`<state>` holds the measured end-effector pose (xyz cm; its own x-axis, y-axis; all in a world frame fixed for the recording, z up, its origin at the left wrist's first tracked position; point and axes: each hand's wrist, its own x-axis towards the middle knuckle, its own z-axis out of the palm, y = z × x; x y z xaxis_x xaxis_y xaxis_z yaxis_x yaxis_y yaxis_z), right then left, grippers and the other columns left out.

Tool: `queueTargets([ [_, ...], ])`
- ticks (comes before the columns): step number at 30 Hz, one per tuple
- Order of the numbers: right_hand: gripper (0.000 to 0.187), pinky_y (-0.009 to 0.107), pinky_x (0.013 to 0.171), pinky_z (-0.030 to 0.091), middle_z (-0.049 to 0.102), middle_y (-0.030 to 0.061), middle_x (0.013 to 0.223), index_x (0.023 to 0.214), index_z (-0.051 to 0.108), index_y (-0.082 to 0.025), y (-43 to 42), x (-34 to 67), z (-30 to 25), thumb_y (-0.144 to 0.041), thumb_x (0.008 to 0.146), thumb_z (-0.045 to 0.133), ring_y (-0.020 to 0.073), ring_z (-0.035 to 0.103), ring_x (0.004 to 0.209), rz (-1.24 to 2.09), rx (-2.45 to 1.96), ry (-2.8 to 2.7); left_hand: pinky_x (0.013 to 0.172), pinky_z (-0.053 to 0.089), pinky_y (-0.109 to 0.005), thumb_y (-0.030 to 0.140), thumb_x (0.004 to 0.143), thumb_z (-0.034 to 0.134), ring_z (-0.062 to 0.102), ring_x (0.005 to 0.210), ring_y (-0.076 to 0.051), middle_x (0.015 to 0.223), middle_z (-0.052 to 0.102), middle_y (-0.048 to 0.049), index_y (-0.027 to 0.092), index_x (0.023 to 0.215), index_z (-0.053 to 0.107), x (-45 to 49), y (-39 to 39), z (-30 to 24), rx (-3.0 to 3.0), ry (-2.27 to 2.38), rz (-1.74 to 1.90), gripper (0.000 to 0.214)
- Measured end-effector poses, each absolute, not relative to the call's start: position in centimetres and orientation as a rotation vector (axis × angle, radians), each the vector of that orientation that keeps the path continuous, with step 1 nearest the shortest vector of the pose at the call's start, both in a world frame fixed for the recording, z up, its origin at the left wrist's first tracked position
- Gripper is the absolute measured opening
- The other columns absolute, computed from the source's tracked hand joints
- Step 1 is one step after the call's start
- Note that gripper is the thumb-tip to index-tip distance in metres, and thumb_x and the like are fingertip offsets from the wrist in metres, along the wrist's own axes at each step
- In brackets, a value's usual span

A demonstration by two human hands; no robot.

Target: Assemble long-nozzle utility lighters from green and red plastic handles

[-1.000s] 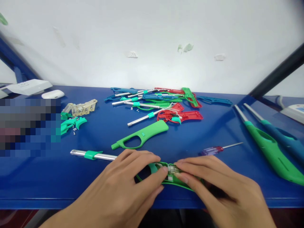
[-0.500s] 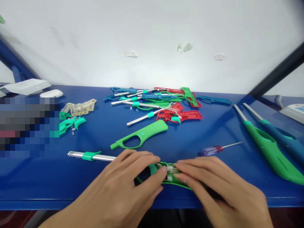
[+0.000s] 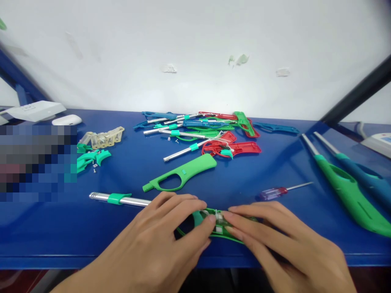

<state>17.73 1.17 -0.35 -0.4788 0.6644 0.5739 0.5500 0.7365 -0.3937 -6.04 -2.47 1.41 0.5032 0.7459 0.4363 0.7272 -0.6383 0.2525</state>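
Note:
An opened green gas lighter (image 3: 227, 235) lies at the front of the table, inner side up. Its metal tube (image 3: 137, 201), with a teal collar (image 3: 115, 198), sticks out to the left. My left hand (image 3: 165, 236) is closed around the lighter's middle, its thumb pressing inside the shell. My right hand (image 3: 281, 236) has its fingertips pinched on the clear fuel tank (image 3: 219, 217) seated in the handle; the fingers hide most of the tank. Just beyond my hands lies the loose green shell half (image 3: 195, 167).
A screwdriver (image 3: 273, 193) lies behind my right hand. Whole green (image 3: 342, 191) and blue (image 3: 366, 171) lighters are at the right. Opened lighters (image 3: 207, 126) pile up at the back. Clear tanks (image 3: 106, 137) and teal triggers (image 3: 88, 160) sit at the left.
My right fingers have shifted slightly left and now cover more of the clear fuel tank. My left hand keeps its grip on the lighter, almost unmoved.

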Motion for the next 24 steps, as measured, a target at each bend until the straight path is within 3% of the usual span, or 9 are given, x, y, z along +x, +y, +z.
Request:
queueTargets([
  [6,0.014,0.020,0.080,0.063,0.079,-0.0034,0.103,0.108,0.076,-0.031,0.8,17.3,-0.7,-0.031,0.096,0.069,0.0136,0.076,0.090,0.215,-0.972,-2.194,0.100,0.056,-0.036,0.021,0.107,0.052,0.067,0.113,-0.020,0.120,0.072,-0.0035,0.023,0.127,0.062,-6.0,-2.7,1.2,2.637,1.352,0.819,0.022],
  [9,0.029,0.023,0.084,0.064,0.078,-0.0017,0.114,0.122,0.070,-0.033,0.9,17.8,-1.0,-0.036,0.093,0.072,0.0164,0.076,0.098,0.160,-1.011,-2.207,0.108,0.053,-0.035,0.022,0.107,0.053,0.064,0.122,-0.019,0.133,0.068,-0.0024,0.026,0.141,0.052,-6.4,-3.0,1.2,2.590,1.372,0.755,0.034],
  [12,0.043,0.027,0.084,0.066,0.075,-0.0003,0.123,0.130,0.065,-0.035,0.8,18.4,-1.1,-0.045,0.090,0.074,0.0201,0.076,0.104,0.152,-1.050,-2.248,0.111,0.052,-0.033,0.012,0.104,0.048,0.060,0.130,-0.019,0.143,0.063,-0.0006,0.030,0.147,0.049,-8.0,-3.1,1.5,2.588,1.377,0.683,0.046],
  [16,0.056,0.027,0.070,0.069,0.075,0.0029,0.125,0.140,0.060,-0.033,0.7,19.5,-1.7,-0.050,0.089,0.074,0.0240,0.075,0.107,0.067,-1.053,-2.283,0.110,0.054,-0.034,0.000,0.096,0.048,0.058,0.133,-0.021,0.143,0.062,-0.0011,0.032,0.147,0.052,-10.0,-2.2,2.7,2.717,1.313,0.476,0.060],
  [18,0.060,0.029,0.068,0.069,0.075,0.0062,0.123,0.142,0.060,-0.029,0.7,19.9,-2.2,-0.052,0.089,0.073,0.0259,0.075,0.105,0.003,-1.056,-2.254,0.109,0.053,-0.034,-0.002,0.094,0.049,0.064,0.124,-0.020,0.134,0.067,-0.0030,0.029,0.143,0.056,-10.1,-1.3,3.5,2.791,1.187,0.355,0.059],
  [21,0.046,0.033,0.079,0.069,0.074,0.0061,0.116,0.132,0.068,-0.030,0.8,20.1,-2.7,-0.051,0.090,0.072,0.0243,0.077,0.095,0.008,-1.082,-2.217,0.098,0.057,-0.032,0.000,0.094,0.053,0.073,0.100,-0.020,0.107,0.076,-0.0042,0.025,0.123,0.068,-9.1,0.2,4.6,2.945,1.070,0.351,0.041],
  [24,0.030,0.024,0.073,0.068,0.073,0.0019,0.106,0.119,0.072,-0.033,0.9,19.8,-2.2,-0.048,0.093,0.071,0.0181,0.077,0.086,0.092,-1.091,-2.219,0.086,0.059,-0.028,0.007,0.098,0.052,0.071,0.076,-0.016,0.084,0.075,-0.0014,0.026,0.102,0.074,-7.8,1.1,5.3,3.048,1.024,0.351,0.029],
])
